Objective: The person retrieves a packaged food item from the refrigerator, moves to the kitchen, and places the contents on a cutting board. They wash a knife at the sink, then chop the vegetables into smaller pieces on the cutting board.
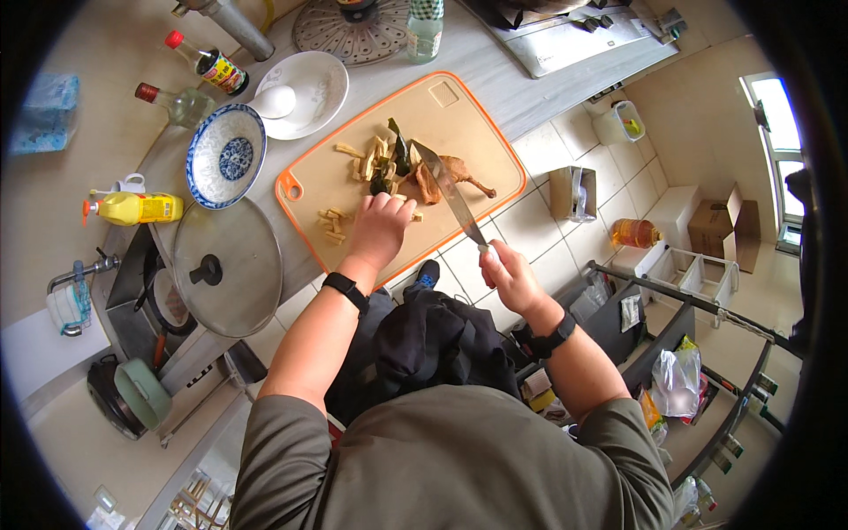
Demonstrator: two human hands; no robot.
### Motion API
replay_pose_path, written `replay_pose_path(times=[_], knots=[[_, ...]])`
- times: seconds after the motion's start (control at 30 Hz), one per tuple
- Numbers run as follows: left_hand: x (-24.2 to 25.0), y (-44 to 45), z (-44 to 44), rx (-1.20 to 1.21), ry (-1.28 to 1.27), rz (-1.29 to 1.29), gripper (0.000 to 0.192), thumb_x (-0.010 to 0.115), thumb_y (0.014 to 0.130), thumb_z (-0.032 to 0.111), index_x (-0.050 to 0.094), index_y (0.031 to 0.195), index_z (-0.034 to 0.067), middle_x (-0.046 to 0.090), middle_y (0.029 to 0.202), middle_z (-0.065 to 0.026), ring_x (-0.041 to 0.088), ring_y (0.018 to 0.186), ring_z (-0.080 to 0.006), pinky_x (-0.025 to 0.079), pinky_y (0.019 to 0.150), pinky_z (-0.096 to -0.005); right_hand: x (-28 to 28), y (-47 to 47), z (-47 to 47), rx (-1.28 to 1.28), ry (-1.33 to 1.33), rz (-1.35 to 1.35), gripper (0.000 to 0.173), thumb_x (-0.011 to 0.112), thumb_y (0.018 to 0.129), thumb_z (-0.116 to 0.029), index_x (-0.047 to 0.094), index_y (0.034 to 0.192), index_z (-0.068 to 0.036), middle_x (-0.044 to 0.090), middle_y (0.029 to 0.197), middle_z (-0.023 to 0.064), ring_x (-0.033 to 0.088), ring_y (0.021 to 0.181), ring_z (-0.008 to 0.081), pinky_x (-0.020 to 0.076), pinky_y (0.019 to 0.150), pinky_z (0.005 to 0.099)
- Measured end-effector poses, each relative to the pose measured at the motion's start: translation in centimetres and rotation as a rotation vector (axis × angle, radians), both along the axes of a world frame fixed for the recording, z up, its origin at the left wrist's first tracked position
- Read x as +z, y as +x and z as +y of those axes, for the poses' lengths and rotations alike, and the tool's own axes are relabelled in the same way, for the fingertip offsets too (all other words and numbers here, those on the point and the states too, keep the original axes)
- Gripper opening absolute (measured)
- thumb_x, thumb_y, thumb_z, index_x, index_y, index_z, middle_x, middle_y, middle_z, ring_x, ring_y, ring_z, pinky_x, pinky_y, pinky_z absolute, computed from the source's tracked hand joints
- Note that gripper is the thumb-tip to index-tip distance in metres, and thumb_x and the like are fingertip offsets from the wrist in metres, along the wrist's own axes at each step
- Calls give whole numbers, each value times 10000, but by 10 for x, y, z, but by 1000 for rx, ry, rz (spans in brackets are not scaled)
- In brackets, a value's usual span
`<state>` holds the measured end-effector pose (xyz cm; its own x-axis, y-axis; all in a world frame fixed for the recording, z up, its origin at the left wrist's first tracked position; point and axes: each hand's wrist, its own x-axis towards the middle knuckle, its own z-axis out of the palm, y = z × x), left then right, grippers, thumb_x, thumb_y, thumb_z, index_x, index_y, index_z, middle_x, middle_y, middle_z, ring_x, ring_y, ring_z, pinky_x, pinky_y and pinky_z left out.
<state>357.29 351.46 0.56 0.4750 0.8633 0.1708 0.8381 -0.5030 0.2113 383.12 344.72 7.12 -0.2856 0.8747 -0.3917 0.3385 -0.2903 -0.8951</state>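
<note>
My right hand [509, 277] grips the handle of a kitchen knife [452, 195]. The blade points up and left, its tip over the food on a beige cutting board [474, 122] with an orange rim. A braised poultry leg [457, 169] lies partly behind the blade. My left hand [383, 225] rests low over the board, palm down, by pale cut strips [376, 159] of food. Dark green leafy pieces [401, 152], like kelp, lie among the strips. My left fingertips are hidden, so a hold on any piece cannot be made out. More strips [333, 222] lie left of that hand.
Left of the board are a glass lid [228, 298], a blue-and-white bowl [202, 156] and a white plate [318, 86] with a spoon. Bottles [222, 69] stand behind them. A glass jar [424, 40] stands beyond the board. The board's near edge overhangs the counter above the tiled floor [530, 218].
</note>
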Motion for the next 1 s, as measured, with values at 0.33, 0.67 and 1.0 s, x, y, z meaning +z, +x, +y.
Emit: replay_pose_path(times=[0.33, 0.67, 1.0], knots=[[1, 5, -23, 175, -121, 28, 252, 724, 763, 193, 586, 965, 133, 556, 1053, -25, 527, 1015, -247, 397, 845, -423, -7, 6, -3, -2, -54, 8, 352, 428, 1045, -339, 476, 851, -50, 497, 648, 4, 468, 601, 97, 408, 576, 257], [-2, -2, -21, 262, -78, -107, 208, 748, 743, 180, 646, 916, 125, 550, 1233, -33, 503, 1163, -274, 391, 967, -450, -3, 4, 3, -14, -56, 11, 395, 490, 1018, -374, 506, 809, -39, 529, 626, 23, 493, 596, 132, 427, 569, 298], [-8, -16, -15, 156, -91, -123, 328, 746, 725, 170, 599, 1015, 120, 596, 1042, -45, 549, 1106, -252, 414, 958, -427, -6, 3, 2, -11, -57, 24, 423, 494, 1014, -410, 494, 802, -44, 522, 623, 12, 479, 583, 121, 418, 557, 288]])
